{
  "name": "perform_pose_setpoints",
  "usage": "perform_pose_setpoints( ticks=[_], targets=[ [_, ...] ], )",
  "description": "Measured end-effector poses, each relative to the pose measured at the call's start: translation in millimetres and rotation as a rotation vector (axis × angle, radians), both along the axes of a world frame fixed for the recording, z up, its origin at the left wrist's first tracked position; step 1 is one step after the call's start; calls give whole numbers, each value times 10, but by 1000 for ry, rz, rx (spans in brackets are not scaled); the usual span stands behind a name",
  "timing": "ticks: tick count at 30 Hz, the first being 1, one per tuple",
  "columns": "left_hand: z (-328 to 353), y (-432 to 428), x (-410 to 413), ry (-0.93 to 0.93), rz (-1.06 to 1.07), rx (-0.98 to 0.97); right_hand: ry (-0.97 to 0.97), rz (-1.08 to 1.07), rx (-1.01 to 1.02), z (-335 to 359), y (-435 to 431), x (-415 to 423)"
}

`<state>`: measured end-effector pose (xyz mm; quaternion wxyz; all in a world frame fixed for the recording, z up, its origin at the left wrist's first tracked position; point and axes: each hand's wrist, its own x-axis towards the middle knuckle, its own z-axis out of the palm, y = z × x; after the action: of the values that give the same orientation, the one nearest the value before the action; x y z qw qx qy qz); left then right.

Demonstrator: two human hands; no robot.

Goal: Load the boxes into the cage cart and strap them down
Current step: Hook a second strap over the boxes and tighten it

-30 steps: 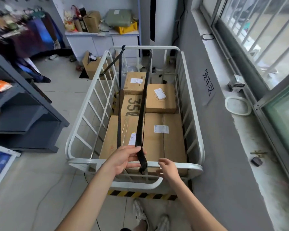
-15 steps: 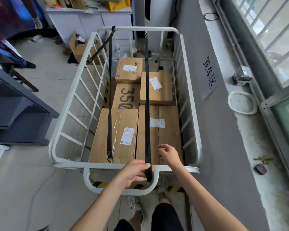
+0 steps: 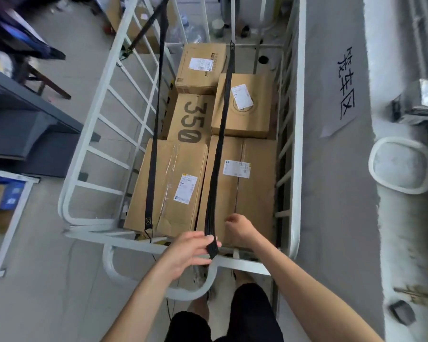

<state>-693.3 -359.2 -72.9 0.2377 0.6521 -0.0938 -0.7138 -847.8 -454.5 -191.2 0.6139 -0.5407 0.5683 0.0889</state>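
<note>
Strapping step: brown cardboard boxes (image 3: 176,183) loaded in white tubular cage cart (image 3: 89,149). Left hand (image 3: 188,253) pinches right black webbing strap (image 3: 219,134) at near rail; right hand (image 3: 240,228) loosely curled beside. Next, likely: hook strap end onto near rail.

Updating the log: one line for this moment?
boxes: loaded | left strap: hooked | right strap: in left hand | right hand: free

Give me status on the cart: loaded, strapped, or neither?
Loading looks done: five boxes sit inside the cart. The first strap already runs over the left row, its end down at the near rail. In hand: the left hand grips the second strap at the near rail, while the right hand rests on a box. Left: fastening that end; its hook isn't visible.
</note>
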Motion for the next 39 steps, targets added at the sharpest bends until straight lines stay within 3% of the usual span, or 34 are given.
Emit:
perform_pose_setpoints(
  ticks=[7,17,24,28,35,39],
  targets=[
    [-12,130,-196,-2,19,83,88,308,289,-294,100,144],
    [52,273,-156,-12,136,115,57,560,563,-523,199,427],
    [126,263,-133,-31,136,114,-17,640,591,-519,288,598],
    [154,256,-148,-17,144,110,-1,537,636,-519,273,622],
    [157,210,-110,-5,117,107,-6,63,921,-531,233,699],
    [188,193,-36,-42,47,95,-9,-33,956,-453,133,620]
  ],
)
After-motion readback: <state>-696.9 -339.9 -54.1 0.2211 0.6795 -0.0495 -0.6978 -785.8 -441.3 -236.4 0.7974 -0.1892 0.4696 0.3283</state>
